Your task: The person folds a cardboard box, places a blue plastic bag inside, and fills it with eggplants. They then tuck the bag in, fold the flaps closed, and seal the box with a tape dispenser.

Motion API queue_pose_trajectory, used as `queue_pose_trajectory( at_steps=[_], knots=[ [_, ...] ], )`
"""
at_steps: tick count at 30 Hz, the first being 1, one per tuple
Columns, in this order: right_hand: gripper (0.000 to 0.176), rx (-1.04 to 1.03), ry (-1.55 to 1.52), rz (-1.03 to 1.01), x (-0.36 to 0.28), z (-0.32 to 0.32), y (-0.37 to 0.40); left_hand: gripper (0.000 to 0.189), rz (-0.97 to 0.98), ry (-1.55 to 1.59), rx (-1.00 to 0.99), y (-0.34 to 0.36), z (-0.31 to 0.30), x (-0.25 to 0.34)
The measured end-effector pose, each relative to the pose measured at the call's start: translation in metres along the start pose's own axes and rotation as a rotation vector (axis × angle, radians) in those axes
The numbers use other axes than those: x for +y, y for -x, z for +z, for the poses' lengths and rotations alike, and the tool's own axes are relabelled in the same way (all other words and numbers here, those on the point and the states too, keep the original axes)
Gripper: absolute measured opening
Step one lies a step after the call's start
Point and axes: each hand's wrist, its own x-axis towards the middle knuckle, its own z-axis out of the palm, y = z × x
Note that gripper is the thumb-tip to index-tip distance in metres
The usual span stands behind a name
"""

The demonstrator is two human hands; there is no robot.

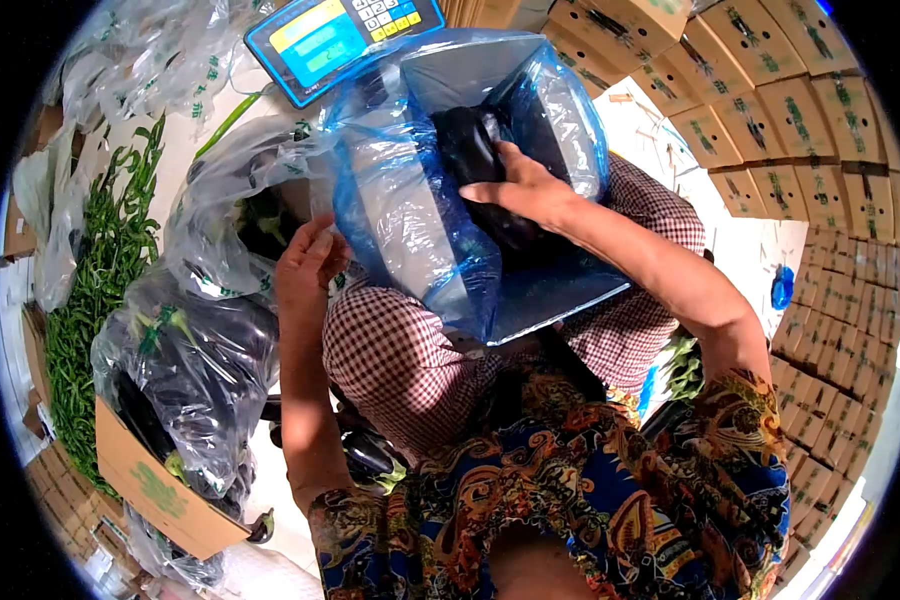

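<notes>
My right hand [528,192] reaches into a box lined with a blue plastic bag [375,190], its thumb and fingers around a dark eggplant [467,140]. Other dark shapes lie beneath that hand, partly hidden. Outside the box on the left, my left hand [310,258] has its fingers curled together beside a clear plastic bag [205,215]. Whatever those fingers may pinch cannot be made out. Eggplants also show inside a clear bag [210,340] lower on the left.
A blue-framed scale display [345,40] stands behind the box. Long green peppers [120,240] are heaped at far left. An open carton [165,490] sits lower left, near loose eggplants [368,455]. Stacked cartons [770,110] line the right side.
</notes>
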Motion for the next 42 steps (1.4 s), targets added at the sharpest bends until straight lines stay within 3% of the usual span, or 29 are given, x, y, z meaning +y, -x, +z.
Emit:
queue_pose_trajectory(
  at_steps=[3, 5, 7, 10, 13, 15, 17, 19, 21, 24, 27, 28, 29, 30, 32, 35, 36, 38, 40, 42],
  knots=[
    [0.105, 0.079, 0.168, 0.054, -0.007, 0.025, -0.027, 0.034, -0.05, -0.06, -0.003, -0.011, -0.008, -0.022],
    [0.119, 0.002, 0.199, 0.053, 0.011, 0.047, -0.05, 0.035, -0.089, -0.09, 0.027, -0.011, -0.012, -0.033],
    [0.118, -0.028, 0.33, 0.081, 0.009, 0.058, -0.051, 0.037, -0.082, -0.048, 0.027, -0.011, -0.014, -0.042],
    [0.112, -0.038, 0.322, 0.015, 0.005, 0.048, -0.048, 0.037, -0.14, -0.085, 0.082, -0.006, -0.012, -0.042],
    [0.107, -0.029, 0.442, -0.009, -0.002, 0.041, -0.045, 0.035, -0.017, -0.166, 0.119, -0.002, -0.014, -0.033],
    [0.094, -0.072, 0.471, -0.026, 0.002, 0.031, -0.051, 0.026, 0.105, -0.054, 0.201, -0.007, -0.026, -0.027],
    [0.062, -0.114, 0.536, -0.135, -0.023, 0.011, -0.041, 0.024, 0.191, 0.049, 0.313, -0.022, -0.04, -0.024],
    [0.039, 0.096, 0.414, -0.59, -0.045, 0.012, -0.024, 0.027, 0.139, 0.076, 0.36, -0.042, -0.06, -0.028],
    [0.029, 0.096, 0.297, -0.793, -0.092, 0.014, 0.005, 0.028, 0.078, 0.136, 0.368, -0.062, -0.067, -0.034],
    [0.045, 0.216, 0.495, -1.064, -0.12, 0.042, 0.009, 0.028, 0.066, 0.336, 0.315, -0.103, -0.067, -0.052],
    [0.068, 0.233, 0.636, -1.011, -0.122, 0.084, -0.019, 0.028, 0.356, -0.4, 0.307, -0.138, -0.072, -0.072],
    [0.077, 0.036, 0.693, -0.756, -0.13, 0.092, -0.024, 0.028, 0.462, -0.645, 0.294, -0.154, -0.08, -0.08],
    [0.057, 0.036, 0.781, -0.726, -0.122, 0.106, -0.039, 0.028, 0.571, -0.891, 0.276, -0.171, -0.089, -0.092],
    [0.032, -0.071, 0.704, -0.755, -0.116, 0.113, -0.056, 0.029, 0.414, -0.211, 0.098, -0.199, -0.112, -0.125],
    [0.015, -0.025, 0.614, -0.947, -0.071, 0.138, -0.09, 0.029, 0.369, -0.423, 0.148, -0.214, -0.114, -0.128],
    [0.016, 0.148, 0.529, -1.115, -0.083, 0.139, -0.071, 0.03, 0.347, -0.924, 0.268, -0.212, -0.107, -0.119],
    [0.016, 0.274, 0.12, -1.141, -0.104, 0.133, -0.059, 0.031, 0.337, -0.99, 0.288, -0.213, -0.106, -0.118],
    [0.015, 0.035, 0.37, -1.1, -0.1, 0.133, -0.056, 0.031, 0.317, -1.081, 0.315, -0.213, -0.111, -0.117],
    [0.01, -0.099, -0.098, -0.938, -0.11, 0.136, -0.058, 0.032, 0.309, -1.117, 0.33, -0.215, -0.111, -0.118],
    [0.011, -0.126, -0.15, -0.901, -0.119, 0.133, -0.055, 0.033, 0.306, -1.133, 0.33, -0.216, -0.109, -0.119]
  ],
)
